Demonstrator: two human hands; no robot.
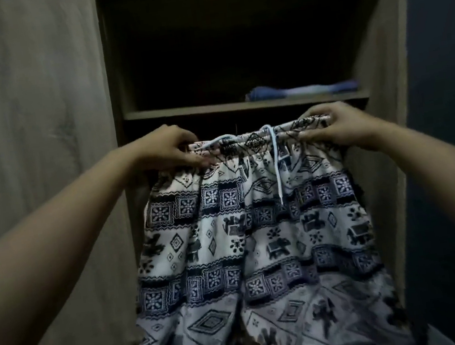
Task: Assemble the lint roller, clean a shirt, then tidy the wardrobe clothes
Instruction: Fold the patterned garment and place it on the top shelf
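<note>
1. One pair of patterned trousers (259, 241), white with dark geometric bands, hangs spread out in front of the open wardrobe (381, 92). The legs run off the lower edge of the view.
2. The elastic waistband (248, 143) is stretched level just below the shelf (211, 107), and a pale blue drawstring (277, 165) dangles from its middle.
3. The left hand (167, 148) pinches the waistband's left end, fingers curled over the cloth.
4. The right hand (337, 127) grips the right end the same way, thumb on the front.
5. On the shelf behind, towards the right, lies a folded blue garment (302, 91).
6. Above the shelf the compartment is too dark to read.
7. A grey wood-grain panel (34, 141) stands at the left, and a dark wall (453, 82) at the right.
</note>
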